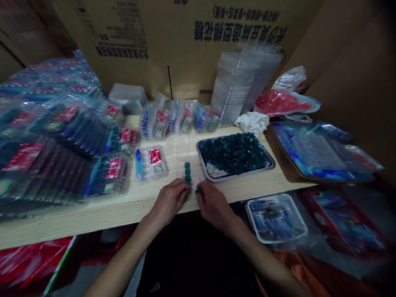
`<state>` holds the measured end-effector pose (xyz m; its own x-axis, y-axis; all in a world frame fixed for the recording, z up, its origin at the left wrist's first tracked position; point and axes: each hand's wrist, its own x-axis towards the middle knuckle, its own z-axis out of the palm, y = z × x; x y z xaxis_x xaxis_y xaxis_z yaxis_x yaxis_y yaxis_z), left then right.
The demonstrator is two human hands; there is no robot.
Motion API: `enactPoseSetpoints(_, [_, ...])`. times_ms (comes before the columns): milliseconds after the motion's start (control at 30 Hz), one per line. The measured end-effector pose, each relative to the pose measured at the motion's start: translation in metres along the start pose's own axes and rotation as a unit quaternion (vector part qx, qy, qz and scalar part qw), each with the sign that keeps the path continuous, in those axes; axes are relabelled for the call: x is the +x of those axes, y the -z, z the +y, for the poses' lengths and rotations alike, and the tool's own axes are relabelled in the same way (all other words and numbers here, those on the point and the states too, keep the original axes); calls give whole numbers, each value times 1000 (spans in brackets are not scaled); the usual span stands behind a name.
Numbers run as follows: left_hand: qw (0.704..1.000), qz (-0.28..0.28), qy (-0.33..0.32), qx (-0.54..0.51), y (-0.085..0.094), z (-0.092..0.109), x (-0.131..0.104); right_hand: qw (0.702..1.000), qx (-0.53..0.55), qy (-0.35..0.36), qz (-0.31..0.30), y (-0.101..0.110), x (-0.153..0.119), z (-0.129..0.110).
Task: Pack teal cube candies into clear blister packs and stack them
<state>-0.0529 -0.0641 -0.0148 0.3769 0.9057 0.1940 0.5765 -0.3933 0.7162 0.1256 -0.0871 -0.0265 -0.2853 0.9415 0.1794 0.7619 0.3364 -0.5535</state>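
A clear plastic case (180,168) lies near the table's front edge, with a column of dark green square pieces (187,172) in it. My left hand (171,199) has its fingers pinched at the lower end of that column; what lies between the fingertips is hidden. To the right, my right hand (213,202) holds a small dark green piece (199,191) between thumb and fingers. Beyond it is a tray (216,178) heaped with dark green pieces (236,152). A filled case (150,163) with a blue tool and a red packet sits left of my hands.
Stacks of filled cases (52,165) cover the table's left side. Tall clear empty cases (233,86), a white crumpled tissue (253,122) and a red bag (280,103) stand behind. A white basket (276,218) of blue items is below the table's front edge at right.
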Motion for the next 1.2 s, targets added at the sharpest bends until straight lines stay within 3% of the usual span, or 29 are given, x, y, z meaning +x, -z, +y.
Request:
enactPoseSetpoints(133, [999, -16, -37, 11, -4, -4, -2, 989, 59, -66, 115, 9, 11, 26])
enactPoseSetpoints(233, [998, -20, -57, 25, -8, -9, -6, 981, 5, -90, 171, 23, 26, 50])
enactPoseSetpoints(333, [995, -5, -85, 50, -14, -15, -12, 975, -75, -98, 182, 36, 36, 61])
enactPoseSetpoints(433, [992, 19, -104, 62, -20, -16, -18, 979, -93, -67, 167, 39, 35, 54])
enactPoseSetpoints(567, [988, 57, -108, 93, -25, -12, -29, 994, -28, -3, 107, 24, 16, 36])
enactPoseSetpoints(700, [985, 57, -106, 127, -27, -6, -53, 996, -18, -28, 83, 1, -3, 35])
enactPoseSetpoints(800, [976, 36, -144, 161, -27, -3, -71, 995, 16, -53, 84, -10, -10, 37])
enactPoseSetpoints(900, [965, 69, -188, 171, -27, -3, -79, 991, 97, -67, 64, -12, -15, 33])
enactPoseSetpoints(967, [957, 114, -207, 171, -25, -2, -79, 992, 115, -27, 49, -9, -17, 29])
enactPoseSetpoints(1100, [945, 181, -213, 168, -12, 1, -75, 994, 45, 101, -4, 5, -20, 25])
enactPoseSetpoints(1200, [942, 208, -211, 157, 2, 4, -69, 989, 35, 142, -35, 12, -12, 23])
